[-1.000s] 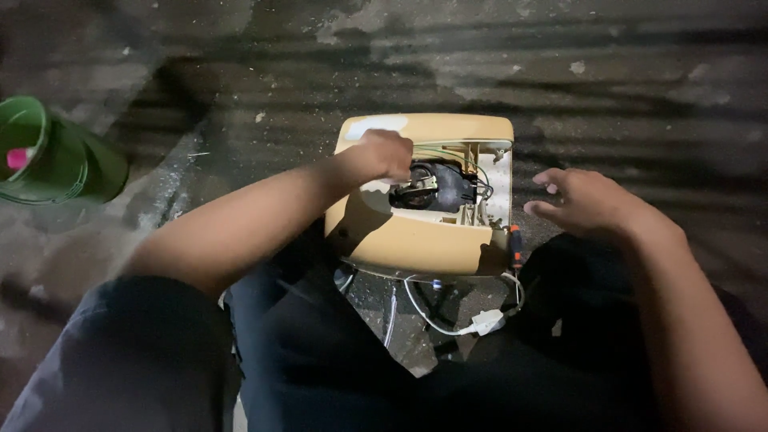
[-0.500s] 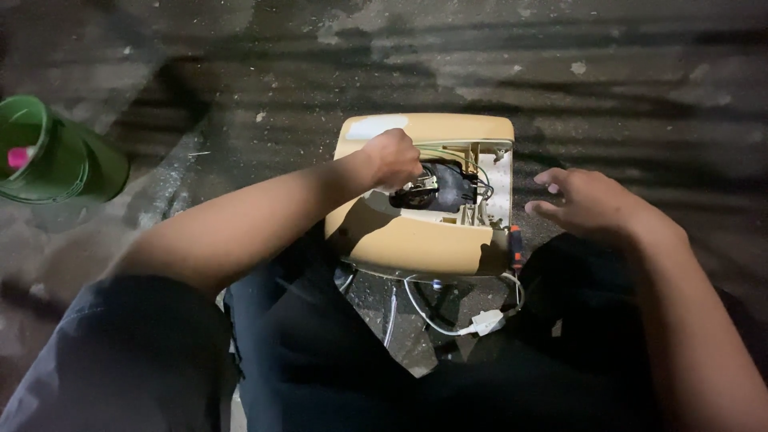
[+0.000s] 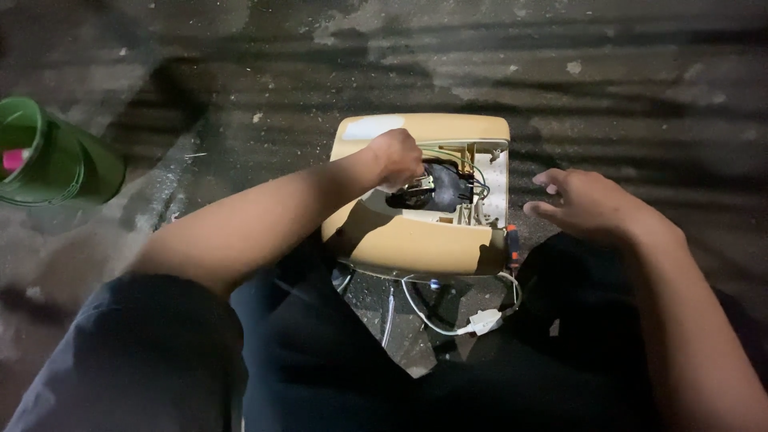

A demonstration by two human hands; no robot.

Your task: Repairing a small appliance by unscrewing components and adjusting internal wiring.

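The fingers of the left hand [image 3: 398, 158] are curled down and bunched tight into the open top of a beige plastic housing [image 3: 416, 240], their tips pressing at the dark motor part [image 3: 442, 190] that sits inside; whether they actually pinch anything there I cannot tell, since the knuckles hide the tips. Just beside that dark part run a few thin coloured wires [image 3: 478, 186], bending along the inner wall of the cavity. The right hand [image 3: 588, 204] hovers off to the side of the housing, palm down, fingers spread loosely and holding nothing, near the casing's edge but not touching it. The housing itself stands on the rough concrete floor [image 3: 560, 72] between the person's knees, its rounded front wall facing them and a pale patch on its far top corner. A small red-and-black screwdriver [image 3: 513, 246] lies tight against its right side. From under it a white cord [image 3: 432, 320] loops out to a white plug [image 3: 484, 322] resting on the floor between the dark trouser legs [image 3: 320, 368]. Well apart, at the left edge, a green bucket [image 3: 64, 164] lies tilted on the concrete with something pink inside.
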